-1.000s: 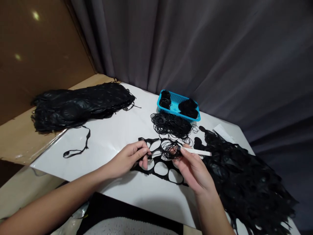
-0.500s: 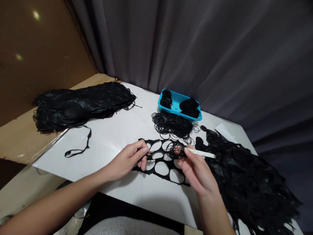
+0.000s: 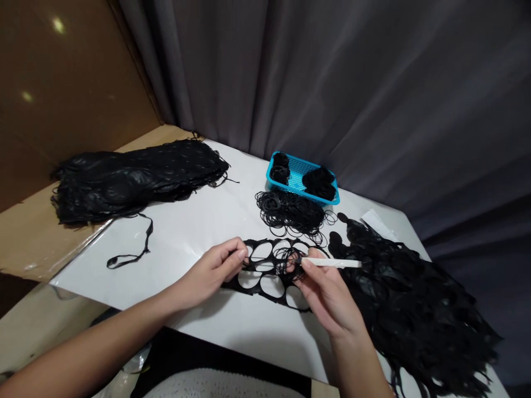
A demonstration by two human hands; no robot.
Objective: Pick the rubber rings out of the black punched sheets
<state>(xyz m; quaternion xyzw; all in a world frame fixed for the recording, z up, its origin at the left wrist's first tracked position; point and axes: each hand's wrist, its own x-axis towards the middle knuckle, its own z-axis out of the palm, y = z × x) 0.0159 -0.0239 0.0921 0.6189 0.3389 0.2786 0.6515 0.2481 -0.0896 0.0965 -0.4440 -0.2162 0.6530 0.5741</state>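
Note:
A black sheet with rows of large round holes [image 3: 260, 274] lies across the white table in front of me. At its left end, my left hand [image 3: 224, 266] is closed, pinching the sheet's edge. My right hand [image 3: 321, 284] is closed around a slim white tool [image 3: 336, 263] and a bunch of thin black rings [image 3: 286, 261], held above the right part of the sheet. The tool's dark tip is among the rings. Just beyond the sheet is a loose pile of thin black rings [image 3: 294, 213].
Behind the ring pile stands a blue basket [image 3: 295, 182] holding black rings. A thick black stack [image 3: 136, 177] lies at the left, near a curled black strip [image 3: 147, 237]. A black heap [image 3: 418, 309] covers the right side, beside a white paper [image 3: 378, 224]. A grey curtain hangs behind.
My right hand has moved left with the tool and rings, closer to my left hand. The whole view has shifted slightly.

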